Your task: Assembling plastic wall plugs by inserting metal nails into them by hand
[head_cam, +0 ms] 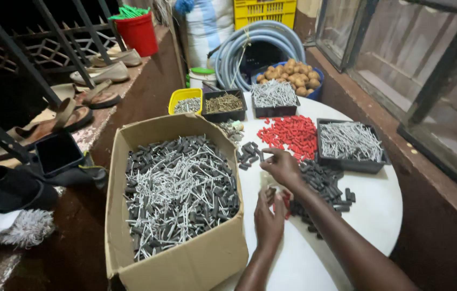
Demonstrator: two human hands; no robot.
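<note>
Far left, sandals and an empty black tray lie on the floor, well apart from the work. Next, a cardboard box stands against the round white worktop, touching its rim and full of grey sleeves mixed with pale nails; its near wall bows outward, and a knock from an elbow could, I judge, tip the load onto the floor. Left hand rests on the worktop just right of the box, fingers curled round something small; red shows beside the fingertips, so it seems to be a red plug, but whether the grip is clenched on it I cannot tell. Right hand reaches forward above it, thumb and forefinger pinched on a single dark sleeve, close to a small heap of dark sleeves. Beyond the fingers lies a loose pile of red plugs, and under the right forearm a scatter of black sleeves. Risk as I read it: the forearm sweeps directly over that scatter, and a drag would roll round pieces toward the worktop's edge. Loose piles sit near each other, so red and black could mingle. Further right, a black tray of nails lies just beside the scatter; a sleeve catching its rim could spill it. Behind, a yellow tub and two more black trays line the far rim, near a hose and potatoes.
</note>
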